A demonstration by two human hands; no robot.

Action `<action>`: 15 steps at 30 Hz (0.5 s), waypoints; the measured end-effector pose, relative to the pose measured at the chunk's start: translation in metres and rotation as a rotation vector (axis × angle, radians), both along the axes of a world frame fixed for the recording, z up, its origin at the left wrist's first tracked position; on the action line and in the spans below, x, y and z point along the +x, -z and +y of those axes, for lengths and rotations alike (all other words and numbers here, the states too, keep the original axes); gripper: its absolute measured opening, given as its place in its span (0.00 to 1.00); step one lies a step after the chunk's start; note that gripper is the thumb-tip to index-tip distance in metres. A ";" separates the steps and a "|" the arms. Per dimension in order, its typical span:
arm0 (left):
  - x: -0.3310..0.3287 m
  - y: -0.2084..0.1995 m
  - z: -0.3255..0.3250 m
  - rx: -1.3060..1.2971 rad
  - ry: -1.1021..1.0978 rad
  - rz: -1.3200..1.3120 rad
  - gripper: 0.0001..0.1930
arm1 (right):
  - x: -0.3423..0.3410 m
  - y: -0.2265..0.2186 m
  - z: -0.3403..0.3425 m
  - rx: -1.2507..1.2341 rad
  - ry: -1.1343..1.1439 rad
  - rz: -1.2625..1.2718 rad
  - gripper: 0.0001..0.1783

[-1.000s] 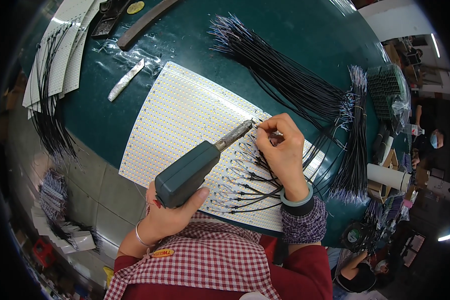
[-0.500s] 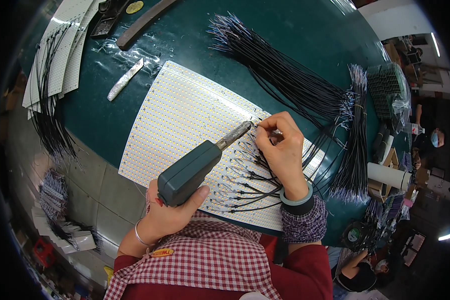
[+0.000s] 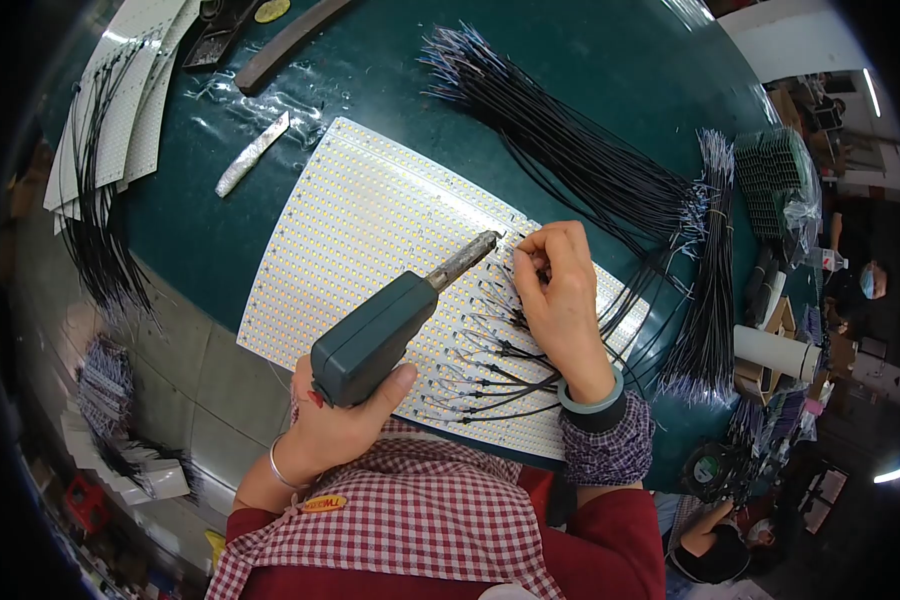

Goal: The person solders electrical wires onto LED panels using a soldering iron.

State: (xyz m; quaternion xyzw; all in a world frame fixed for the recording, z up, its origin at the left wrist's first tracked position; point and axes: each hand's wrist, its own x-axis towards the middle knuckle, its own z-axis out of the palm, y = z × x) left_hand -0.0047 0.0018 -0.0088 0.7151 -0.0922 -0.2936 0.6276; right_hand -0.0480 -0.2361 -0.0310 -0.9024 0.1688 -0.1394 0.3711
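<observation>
From here I see the white board [image 3: 340, 220] on the green table [image 3: 390, 80], several black leads [image 3: 520, 352] apparently joined, a bundle [image 3: 590, 140] unattached, left hand [image 3: 345, 430] wrapped round the soldering gun [image 3: 375, 335], right hand [image 3: 567, 290] pinching a mostly hidden cable, joint unconfirmed.

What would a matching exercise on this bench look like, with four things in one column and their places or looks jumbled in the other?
Things:
1. Soldering iron
2. LED panel
3. Pale green bangle
4. Silvery strip

Places or looks:
A. Around the wrist of the right hand
B. On the green tabletop, left of the panel
C. Gripped in the left hand
D. White, with rows of small yellowish dots

Right pairs: 1-C, 2-D, 3-A, 4-B
</observation>
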 end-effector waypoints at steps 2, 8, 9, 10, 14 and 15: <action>0.000 -0.001 0.000 0.009 0.004 0.007 0.10 | 0.001 0.001 0.001 -0.010 0.003 -0.002 0.06; -0.001 0.001 -0.001 0.019 0.002 -0.009 0.11 | 0.003 0.004 0.007 -0.078 0.039 -0.009 0.07; 0.000 0.000 -0.001 0.034 0.016 -0.011 0.11 | 0.003 0.005 0.007 -0.093 0.045 -0.009 0.08; 0.000 0.000 -0.001 0.048 0.029 -0.014 0.11 | 0.003 0.006 0.007 -0.108 0.051 -0.010 0.08; 0.001 0.002 -0.006 -0.001 0.031 -0.110 0.10 | 0.003 0.008 0.007 -0.119 0.057 -0.017 0.08; 0.002 0.003 -0.006 -0.011 0.031 -0.131 0.10 | 0.003 0.008 0.007 -0.126 0.056 -0.021 0.08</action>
